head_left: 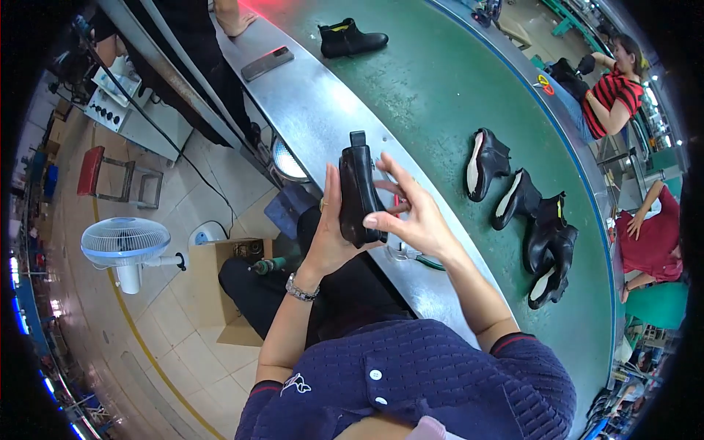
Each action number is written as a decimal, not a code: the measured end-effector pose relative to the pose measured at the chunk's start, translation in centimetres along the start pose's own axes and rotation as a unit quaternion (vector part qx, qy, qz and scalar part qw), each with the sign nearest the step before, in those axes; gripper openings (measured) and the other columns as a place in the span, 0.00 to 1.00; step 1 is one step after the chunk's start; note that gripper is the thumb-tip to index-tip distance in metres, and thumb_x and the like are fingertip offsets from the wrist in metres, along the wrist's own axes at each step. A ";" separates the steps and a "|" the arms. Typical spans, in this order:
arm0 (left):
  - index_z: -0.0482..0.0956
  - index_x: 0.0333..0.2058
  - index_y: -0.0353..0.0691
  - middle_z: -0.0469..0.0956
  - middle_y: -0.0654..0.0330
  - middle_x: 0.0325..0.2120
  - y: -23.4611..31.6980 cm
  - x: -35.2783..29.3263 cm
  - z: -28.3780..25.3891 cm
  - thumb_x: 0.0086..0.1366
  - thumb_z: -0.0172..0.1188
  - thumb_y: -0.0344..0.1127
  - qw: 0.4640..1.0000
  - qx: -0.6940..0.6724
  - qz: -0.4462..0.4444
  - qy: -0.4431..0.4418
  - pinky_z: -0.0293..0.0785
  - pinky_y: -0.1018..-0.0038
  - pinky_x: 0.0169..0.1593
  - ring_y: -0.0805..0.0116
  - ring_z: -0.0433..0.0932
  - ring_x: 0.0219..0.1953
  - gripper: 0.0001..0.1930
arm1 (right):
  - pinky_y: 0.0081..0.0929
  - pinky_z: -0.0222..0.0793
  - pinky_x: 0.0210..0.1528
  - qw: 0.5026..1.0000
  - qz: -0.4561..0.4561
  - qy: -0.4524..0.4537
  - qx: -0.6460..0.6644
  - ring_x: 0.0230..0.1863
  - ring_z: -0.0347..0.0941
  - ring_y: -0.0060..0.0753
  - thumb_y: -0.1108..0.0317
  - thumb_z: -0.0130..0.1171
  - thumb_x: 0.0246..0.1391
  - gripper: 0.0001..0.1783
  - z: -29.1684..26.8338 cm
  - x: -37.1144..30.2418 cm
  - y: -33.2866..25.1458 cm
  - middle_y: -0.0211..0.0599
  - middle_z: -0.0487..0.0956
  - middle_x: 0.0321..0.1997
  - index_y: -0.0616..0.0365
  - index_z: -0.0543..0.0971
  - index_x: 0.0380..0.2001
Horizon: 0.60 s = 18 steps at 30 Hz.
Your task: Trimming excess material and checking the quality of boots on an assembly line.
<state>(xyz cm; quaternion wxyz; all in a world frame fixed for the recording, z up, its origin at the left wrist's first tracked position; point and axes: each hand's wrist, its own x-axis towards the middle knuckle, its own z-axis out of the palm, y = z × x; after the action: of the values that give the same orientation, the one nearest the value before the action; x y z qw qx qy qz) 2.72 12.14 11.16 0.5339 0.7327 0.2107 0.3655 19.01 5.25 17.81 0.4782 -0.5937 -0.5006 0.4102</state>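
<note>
A black ankle boot point(358, 192) with a pull tab at its top is held up in front of me, over the inner edge of the metal ledge. My left hand point(331, 231) is closed round the boot's left side and underside, fingers pointing up along it. From the right, my right hand point(419, 216) grips it loosely. Its thumb lies across the boot's lower part, while the fingers reach up and are partly spread beside it. The boot's far side and sole are hidden.
Several black boots point(515, 199) lie on the green conveyor belt point(433, 95), one boot point(352, 39) farther up. A phone point(268, 63) rests on the metal ledge point(308, 92). A fan point(126, 246), a cardboard box point(213, 282) and a stool point(95, 172) are left. Other people work nearby.
</note>
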 end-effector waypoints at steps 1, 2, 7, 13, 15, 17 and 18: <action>0.25 0.69 0.47 0.53 0.50 0.65 -0.8 -0.3 0.0 0.43 0.77 0.27 0.999 -0.041 -0.017 -0.015 0.63 0.63 0.63 0.55 0.61 0.63 0.69 | 0.36 0.70 0.56 1.000 0.001 -0.009 0.017 0.65 0.64 0.42 0.59 0.75 0.40 0.56 -0.1 -0.5 0.2 0.45 0.59 0.69 0.58 0.54 0.69; 0.26 0.69 0.48 0.58 0.51 0.63 -1.3 -0.5 0.0 0.45 0.76 0.27 0.995 -0.083 -0.036 -0.034 0.67 0.65 0.60 0.58 0.66 0.60 0.67 | 0.36 0.70 0.56 1.000 -0.001 -0.006 0.019 0.65 0.64 0.42 0.59 0.75 0.40 0.56 -0.1 -1.2 0.3 0.45 0.59 0.69 0.58 0.54 0.69; 0.27 0.69 0.44 0.60 0.53 0.62 -1.2 -1.1 0.1 0.49 0.76 0.36 0.990 -0.129 -0.048 -0.019 0.68 0.68 0.59 0.63 0.67 0.59 0.65 | 0.38 0.60 0.64 0.996 -0.052 -0.064 -0.019 0.69 0.56 0.38 0.60 0.76 0.39 0.55 -0.2 -3.0 1.9 0.42 0.59 0.69 0.56 0.57 0.68; 0.58 0.63 0.37 0.69 0.60 0.54 -0.4 -4.2 -0.1 0.53 0.71 0.28 0.935 -0.292 -0.198 0.038 0.66 0.70 0.59 0.68 0.67 0.57 0.41 | 0.34 0.54 0.67 0.992 0.032 -0.118 -0.009 0.67 0.60 0.46 0.55 0.76 0.35 0.63 0.7 -5.5 7.2 0.53 0.63 0.66 0.60 0.49 0.69; 0.62 0.60 0.36 0.69 0.61 0.54 -0.3 -4.3 -0.3 0.57 0.68 0.31 0.925 -0.296 -0.233 0.050 0.64 0.71 0.59 0.69 0.67 0.56 0.34 | 0.32 0.54 0.67 0.992 0.051 -0.090 0.066 0.65 0.62 0.37 0.58 0.76 0.35 0.57 1.1 -6.7 7.4 0.48 0.65 0.66 0.62 0.56 0.67; 0.60 0.61 0.36 0.67 0.60 0.54 -0.6 -3.7 -0.6 0.63 0.63 0.37 0.923 -0.280 -0.262 0.034 0.60 0.72 0.61 0.69 0.67 0.56 0.31 | 0.31 0.53 0.68 0.989 0.074 -0.038 0.125 0.66 0.61 0.37 0.58 0.76 0.35 0.55 1.3 -7.3 7.6 0.48 0.65 0.66 0.65 0.60 0.65; 0.54 0.64 0.36 0.65 0.59 0.56 -0.7 -3.3 -0.3 0.64 0.62 0.37 0.938 -0.260 -0.229 0.016 0.60 0.71 0.61 0.69 0.66 0.56 0.35 | 0.31 0.53 0.68 0.989 0.074 -0.030 0.124 0.66 0.61 0.37 0.58 0.76 0.35 0.55 1.2 -7.0 7.7 0.48 0.65 0.66 0.65 0.60 0.65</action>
<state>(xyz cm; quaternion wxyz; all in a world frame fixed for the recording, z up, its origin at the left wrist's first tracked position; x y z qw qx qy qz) 0.37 10.25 9.56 0.7716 0.4943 0.2789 0.2871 18.23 -1.82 10.10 0.5008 -0.5529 -0.4147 0.5212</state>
